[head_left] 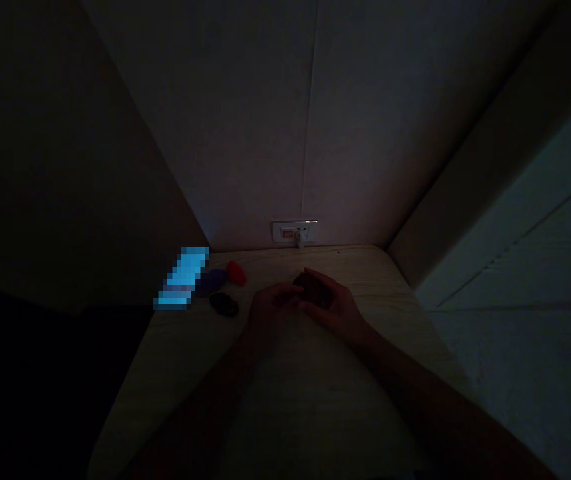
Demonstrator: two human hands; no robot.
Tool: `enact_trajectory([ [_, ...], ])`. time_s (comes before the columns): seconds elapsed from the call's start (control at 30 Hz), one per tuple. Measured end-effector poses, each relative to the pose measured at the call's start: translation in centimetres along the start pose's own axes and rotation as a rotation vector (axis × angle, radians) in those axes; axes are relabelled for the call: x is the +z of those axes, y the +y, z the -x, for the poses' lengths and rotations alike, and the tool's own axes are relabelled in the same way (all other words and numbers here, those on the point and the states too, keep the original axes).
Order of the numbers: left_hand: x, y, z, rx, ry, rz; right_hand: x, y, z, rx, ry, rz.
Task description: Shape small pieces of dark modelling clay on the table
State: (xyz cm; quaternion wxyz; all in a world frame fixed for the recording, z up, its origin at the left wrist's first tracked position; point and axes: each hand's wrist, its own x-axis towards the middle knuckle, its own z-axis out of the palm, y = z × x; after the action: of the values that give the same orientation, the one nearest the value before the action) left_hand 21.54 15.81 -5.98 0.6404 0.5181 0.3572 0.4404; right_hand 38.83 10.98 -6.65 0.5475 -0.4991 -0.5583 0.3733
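The scene is dim. My right hand (pixel 332 303) curves round a dark rounded object (pixel 314 288), thumb on the near side and fingers on the far side; its kind cannot be made out. Just left of it, my left hand (pixel 275 301) has loosely bent fingers with a gap between them, their tips close to the dark object. Whether they touch it is unclear. Left of my hands lie a small red item (pixel 236 273), a purple item (pixel 212 282) and a black item (pixel 224 304).
A bright blue, pixelated rectangle (pixel 182 277) glows at the left edge of the pale wooden tabletop (pixel 315 407). Behind the table, the wall carries a socket panel (pixel 285 233) with a white plug (pixel 300 238) in it. A pale panelled surface (pixel 530 233) stands on the right.
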Motion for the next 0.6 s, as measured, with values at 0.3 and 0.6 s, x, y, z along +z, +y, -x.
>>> enact_trajectory([
  [0.3,0.0,-0.2,-0.4,0.062,0.068,0.052,0.1,-1.1,-0.2,0.143,0.023,-0.211],
  [0.6,-0.2,0.6,-0.3,0.035,-0.064,-0.050,-0.6,-0.4,-1.0,0.179,0.010,-0.277],
])
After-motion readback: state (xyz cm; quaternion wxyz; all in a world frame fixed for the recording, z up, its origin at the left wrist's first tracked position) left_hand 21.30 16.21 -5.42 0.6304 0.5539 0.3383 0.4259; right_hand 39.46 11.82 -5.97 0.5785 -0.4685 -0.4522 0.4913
